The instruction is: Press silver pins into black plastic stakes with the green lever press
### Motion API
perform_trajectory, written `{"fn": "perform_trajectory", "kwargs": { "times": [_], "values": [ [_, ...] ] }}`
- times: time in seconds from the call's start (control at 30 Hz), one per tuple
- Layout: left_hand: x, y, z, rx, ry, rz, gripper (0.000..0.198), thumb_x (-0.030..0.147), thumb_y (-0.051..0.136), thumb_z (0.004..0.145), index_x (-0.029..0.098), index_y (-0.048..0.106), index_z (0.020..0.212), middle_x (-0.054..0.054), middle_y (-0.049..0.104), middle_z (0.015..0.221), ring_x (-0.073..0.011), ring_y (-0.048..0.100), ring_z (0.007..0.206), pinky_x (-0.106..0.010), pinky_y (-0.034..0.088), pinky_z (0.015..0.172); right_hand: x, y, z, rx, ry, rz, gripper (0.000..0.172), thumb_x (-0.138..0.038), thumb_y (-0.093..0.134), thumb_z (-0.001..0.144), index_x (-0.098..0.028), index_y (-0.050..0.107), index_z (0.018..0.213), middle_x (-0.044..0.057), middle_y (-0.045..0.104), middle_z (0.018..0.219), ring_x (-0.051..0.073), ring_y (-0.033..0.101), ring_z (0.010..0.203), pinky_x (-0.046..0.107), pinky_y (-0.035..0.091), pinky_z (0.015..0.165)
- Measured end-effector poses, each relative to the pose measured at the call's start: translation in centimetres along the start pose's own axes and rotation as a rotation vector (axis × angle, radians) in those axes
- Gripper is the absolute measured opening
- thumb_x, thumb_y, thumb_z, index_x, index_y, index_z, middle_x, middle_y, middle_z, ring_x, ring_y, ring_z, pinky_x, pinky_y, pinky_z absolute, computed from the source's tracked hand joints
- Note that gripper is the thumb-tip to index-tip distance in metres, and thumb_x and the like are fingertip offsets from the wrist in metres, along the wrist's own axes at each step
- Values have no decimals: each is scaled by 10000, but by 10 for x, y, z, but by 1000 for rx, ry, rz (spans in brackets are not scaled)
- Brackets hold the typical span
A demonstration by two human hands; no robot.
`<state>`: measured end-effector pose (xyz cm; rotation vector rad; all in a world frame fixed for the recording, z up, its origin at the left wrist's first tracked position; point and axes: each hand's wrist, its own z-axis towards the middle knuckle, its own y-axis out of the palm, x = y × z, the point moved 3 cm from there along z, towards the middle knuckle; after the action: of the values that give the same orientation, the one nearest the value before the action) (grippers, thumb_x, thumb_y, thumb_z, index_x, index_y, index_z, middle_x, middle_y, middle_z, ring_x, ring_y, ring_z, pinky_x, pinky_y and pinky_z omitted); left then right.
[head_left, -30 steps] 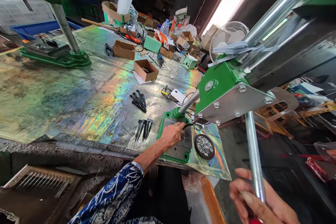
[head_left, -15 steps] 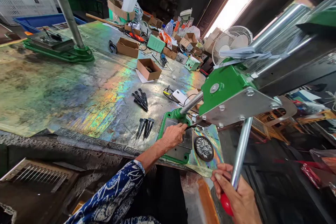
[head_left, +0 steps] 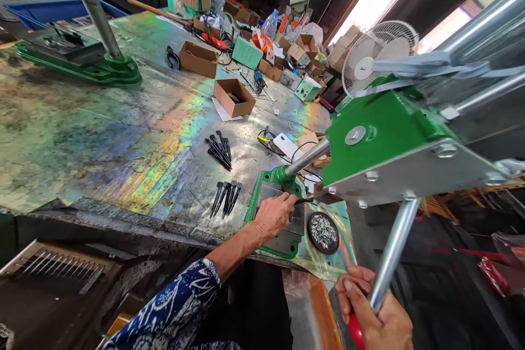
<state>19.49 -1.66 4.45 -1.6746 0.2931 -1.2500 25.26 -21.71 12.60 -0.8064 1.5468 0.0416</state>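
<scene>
My left hand (head_left: pixel 275 214) rests over the base plate of a green hand press (head_left: pixel 283 175). Its fingers are closed on a black plastic stake (head_left: pixel 302 200), whose end shows beneath the press head (head_left: pixel 371 131). My right hand (head_left: pixel 375 306) is wrapped around the press's steel lever (head_left: pixel 394 254), just above its red knob (head_left: pixel 356 332). To the right of the base, a round dark dish (head_left: pixel 323 233) holds many small silvery metal pieces. Left of my left hand lie two groups of black stakes, a neat row (head_left: pixel 226 198) and a looser pile (head_left: pixel 219 149).
A second green press (head_left: pixel 82 60) stands at the left of the metal-topped table (head_left: pixel 102 136). Open cardboard boxes (head_left: pixel 233 97), pliers (head_left: pixel 172 58) and a white fan (head_left: pixel 371 60) stand or lie farther back. A white card-like object (head_left: pixel 286 145) and cable lie behind my press.
The view has shifted, so the press head looks larger and farther right. Both hands keep their holds; the lever and right hand appear slightly farther right in the picture.
</scene>
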Motion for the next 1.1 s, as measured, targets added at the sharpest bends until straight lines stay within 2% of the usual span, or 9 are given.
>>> {"fn": "perform_trajectory", "kwargs": {
  "times": [0.13, 0.33, 0.53, 0.7, 0.77, 0.83, 0.93, 1.0, 1.1],
  "values": [
    [3, 2, 1, 15, 16, -17, 206, 239, 351, 930, 212, 516, 1050, -42, 585, 981, -199, 607, 864, -282, 426, 649, 10, 5, 13, 19, -48, 32, 506, -497, 713, 692, -154, 481, 983, 45, 613, 710, 150, 517, 464, 274, 437, 413],
    [1, 0, 0, -7, -12, 35, 203, 245, 355, 927, 201, 518, 1039, -47, 597, 1012, -200, 611, 892, -281, 424, 668, 19, 12, 16, -71, -59, 129, 434, -489, 664, 734, -164, 477, 951, 7, 577, 633, 140, 501, 455, 263, 428, 412],
    [5, -2, -3, 30, -40, 67, 218, 237, 365, 912, 200, 516, 1064, -55, 599, 1040, -215, 618, 894, -296, 434, 666, 9, 2, 8, -73, -54, 129, 487, -516, 700, 647, -161, 502, 917, 17, 591, 622, 154, 513, 457, 272, 426, 410],
    [7, -3, -4, 21, -55, 68, 229, 214, 362, 906, 199, 510, 1080, -52, 597, 1078, -209, 617, 916, -291, 438, 677, 0, -9, -3, -139, 33, 82, 521, -511, 709, 640, -154, 503, 959, 29, 603, 656, 168, 531, 475, 293, 450, 439],
    [8, -3, -4, 15, -63, 70, 228, 224, 354, 914, 198, 509, 1081, -54, 597, 1082, -203, 617, 917, -285, 438, 685, 2, -4, -3, -94, 26, 86, 481, -492, 691, 662, -164, 491, 951, 14, 583, 647, 155, 509, 461, 281, 432, 421],
    [8, -3, -4, 16, -64, 66, 233, 233, 344, 924, 199, 504, 1090, -54, 597, 1083, -200, 615, 926, -284, 438, 699, 7, 4, 0, 2, -51, 121, 400, -456, 653, 705, -182, 468, 929, -9, 552, 633, 140, 484, 461, 264, 412, 414],
    [8, -2, -3, 11, -67, 65, 237, 232, 343, 926, 199, 502, 1098, -59, 592, 1089, -205, 608, 952, -289, 441, 715, 14, 16, 6, -3, -144, 190, 307, -405, 604, 777, -202, 424, 922, -32, 523, 632, 124, 457, 472, 248, 403, 430],
    [7, -2, -2, 6, -66, 69, 239, 234, 355, 920, 202, 504, 1104, -58, 590, 1098, -208, 609, 950, -291, 444, 714, 16, 18, 7, -43, -133, 201, 319, -414, 608, 782, -203, 416, 924, -35, 522, 633, 119, 449, 464, 241, 391, 414],
    [8, -4, -3, -1, -69, 69, 248, 237, 370, 912, 215, 503, 1120, -50, 590, 1107, -206, 614, 932, -286, 446, 712, 14, 8, 2, -54, -55, 179, 437, -468, 680, 705, -186, 444, 942, -27, 532, 616, 134, 468, 463, 251, 403, 398]
  ]
}}
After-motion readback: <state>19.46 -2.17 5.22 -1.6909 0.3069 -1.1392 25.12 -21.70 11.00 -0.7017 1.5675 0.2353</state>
